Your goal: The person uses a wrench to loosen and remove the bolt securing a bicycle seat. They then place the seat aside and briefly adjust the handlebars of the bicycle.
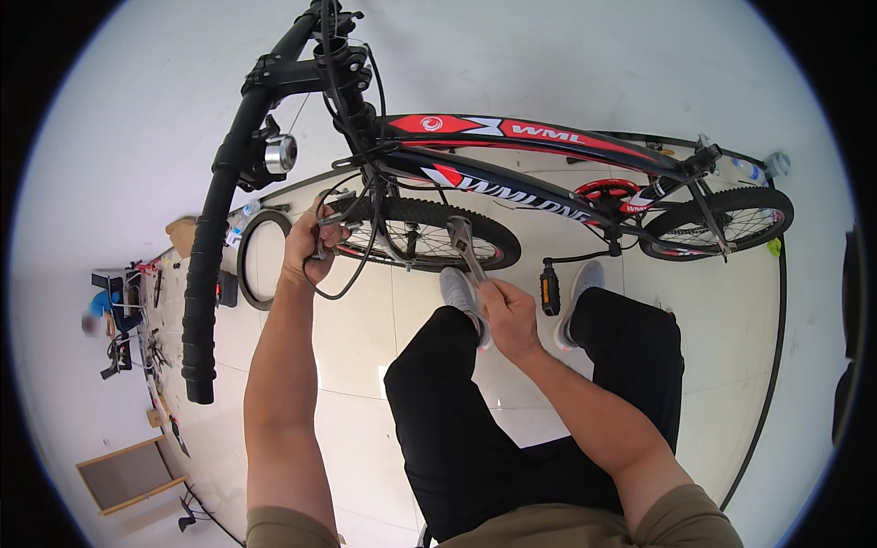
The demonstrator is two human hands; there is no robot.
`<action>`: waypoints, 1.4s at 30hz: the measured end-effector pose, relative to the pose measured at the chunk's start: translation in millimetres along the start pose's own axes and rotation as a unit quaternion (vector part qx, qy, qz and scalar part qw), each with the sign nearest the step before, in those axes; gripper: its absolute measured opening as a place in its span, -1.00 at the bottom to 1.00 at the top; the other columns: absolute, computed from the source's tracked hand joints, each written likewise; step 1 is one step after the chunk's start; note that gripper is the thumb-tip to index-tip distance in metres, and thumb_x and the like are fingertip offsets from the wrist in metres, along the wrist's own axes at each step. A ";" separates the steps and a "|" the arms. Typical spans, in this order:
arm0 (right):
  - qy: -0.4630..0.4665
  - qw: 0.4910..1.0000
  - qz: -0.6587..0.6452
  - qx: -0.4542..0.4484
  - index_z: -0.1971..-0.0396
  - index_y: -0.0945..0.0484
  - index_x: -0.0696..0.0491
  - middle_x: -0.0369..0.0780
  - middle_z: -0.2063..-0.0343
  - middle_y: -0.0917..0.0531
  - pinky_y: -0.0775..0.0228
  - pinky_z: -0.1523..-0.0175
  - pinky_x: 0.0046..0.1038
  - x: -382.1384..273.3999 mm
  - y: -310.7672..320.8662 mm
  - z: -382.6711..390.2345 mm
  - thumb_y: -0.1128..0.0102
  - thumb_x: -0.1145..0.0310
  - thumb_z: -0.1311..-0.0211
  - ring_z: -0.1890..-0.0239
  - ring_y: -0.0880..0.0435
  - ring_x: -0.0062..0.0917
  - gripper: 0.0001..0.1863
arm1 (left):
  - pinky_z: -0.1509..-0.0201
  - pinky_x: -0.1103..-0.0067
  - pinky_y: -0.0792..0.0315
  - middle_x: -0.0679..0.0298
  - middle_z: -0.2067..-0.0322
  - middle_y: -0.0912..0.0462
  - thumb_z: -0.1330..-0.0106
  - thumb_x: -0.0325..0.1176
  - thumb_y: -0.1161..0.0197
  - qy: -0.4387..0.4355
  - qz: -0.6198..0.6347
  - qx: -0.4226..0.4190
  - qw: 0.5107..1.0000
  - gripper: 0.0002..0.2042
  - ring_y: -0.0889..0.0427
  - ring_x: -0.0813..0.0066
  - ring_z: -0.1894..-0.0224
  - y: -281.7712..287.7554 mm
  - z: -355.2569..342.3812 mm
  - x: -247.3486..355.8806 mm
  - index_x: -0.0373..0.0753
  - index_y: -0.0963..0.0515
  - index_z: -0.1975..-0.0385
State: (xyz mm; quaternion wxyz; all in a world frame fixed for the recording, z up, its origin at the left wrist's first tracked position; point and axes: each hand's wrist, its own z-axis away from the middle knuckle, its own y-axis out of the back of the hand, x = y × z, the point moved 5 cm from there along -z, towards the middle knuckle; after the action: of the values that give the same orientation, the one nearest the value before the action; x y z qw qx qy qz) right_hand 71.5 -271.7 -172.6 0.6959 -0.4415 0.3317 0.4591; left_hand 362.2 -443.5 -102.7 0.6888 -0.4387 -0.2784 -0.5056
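Observation:
A black, red and white bicycle (pixel 521 187) stands across the upper part of the view, handlebar at the left. My left hand (pixel 315 239) is closed by the front edge of the front wheel (pixel 484 230), its fingers curled around a metal brake part (pixel 336 216). A loop of black cable (pixel 365 265) hangs beside that hand. My right hand (pixel 510 318) is wrapped round the handle of a silver adjustable wrench (pixel 464 245). The wrench's head points up and lies over the near side of the front wheel in this view; whether it touches is unclear.
The black handlebar (pixel 219 247) with a silver bell (pixel 280 153) reaches down at the left. A pedal (pixel 550 290) sticks out between my shoes. A loose tyre (pixel 265 259) leans by the left wall, near a cardboard box (pixel 181 237). Farther left, a person (pixel 99 306) sits.

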 end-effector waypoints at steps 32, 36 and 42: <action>-0.162 0.968 0.179 0.064 0.52 -0.60 0.24 -0.31 0.72 -0.46 -0.20 0.49 -0.42 23.8 95.5 103.8 -0.14 0.26 -0.25 0.63 -0.39 -0.63 -0.67 | 0.17 0.47 -0.33 0.28 0.42 -0.45 -0.49 -0.26 -0.07 0.029 0.242 -0.002 0.970 -0.74 -0.38 0.46 0.38 -115.2 243.6 -142.8 -0.34 -0.43 0.03; -0.262 0.932 0.242 0.070 0.48 -0.54 0.20 -0.22 0.68 -0.46 -0.04 0.64 -0.41 93.2 138.2 113.5 -0.06 0.43 -0.11 0.75 -0.30 -0.52 -0.85 | 0.14 0.45 -0.36 0.27 0.38 -0.49 -0.50 -0.25 -0.05 0.094 0.289 -0.033 0.952 -0.72 -0.40 0.44 0.37 -140.6 255.2 -190.1 -0.36 -0.42 0.01; -0.318 0.857 0.403 0.040 0.37 -0.55 0.21 -0.08 0.48 -0.56 -0.29 0.42 -0.31 130.2 139.6 113.7 -0.11 0.38 -0.13 0.46 -0.52 -0.32 -0.81 | 0.02 0.38 -0.56 0.13 0.22 -0.68 -0.53 -0.21 -0.01 0.127 0.335 -0.050 0.932 -0.67 -0.66 0.29 0.24 -113.9 258.0 -246.6 -0.40 -0.50 0.04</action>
State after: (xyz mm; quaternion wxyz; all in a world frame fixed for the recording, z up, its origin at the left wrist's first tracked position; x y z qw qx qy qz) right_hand -5.5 -95.8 -284.5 0.5351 -0.0706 0.2590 0.8010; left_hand 188.3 -115.3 -151.2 0.8247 -0.4731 0.0003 -0.3099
